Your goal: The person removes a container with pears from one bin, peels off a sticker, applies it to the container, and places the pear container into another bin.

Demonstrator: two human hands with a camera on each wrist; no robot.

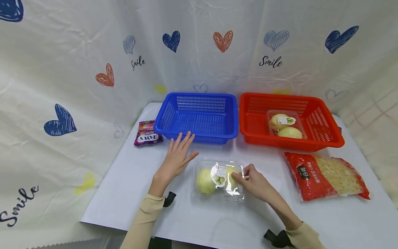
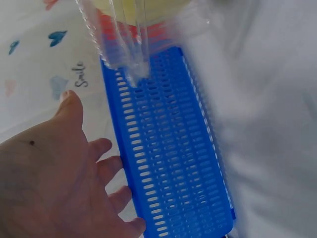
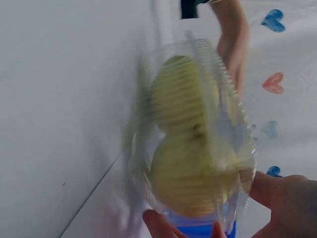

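Note:
A clear plastic clamshell with two yellow-green apples and a label lies on the white table in front of me. My right hand grips its right end, thumb and fingers curled on the plastic; the right wrist view shows the clamshell and my fingertips at its edge. My left hand hovers flat with fingers spread, just left of the pack and in front of the blue basket. The left wrist view shows that hand beside the blue basket, holding nothing.
A red basket at the back right holds another apple clamshell. A red bag of pale snacks lies at the right. A purple Fox's candy bag lies left of the blue basket. A heart-printed cloth backs the table.

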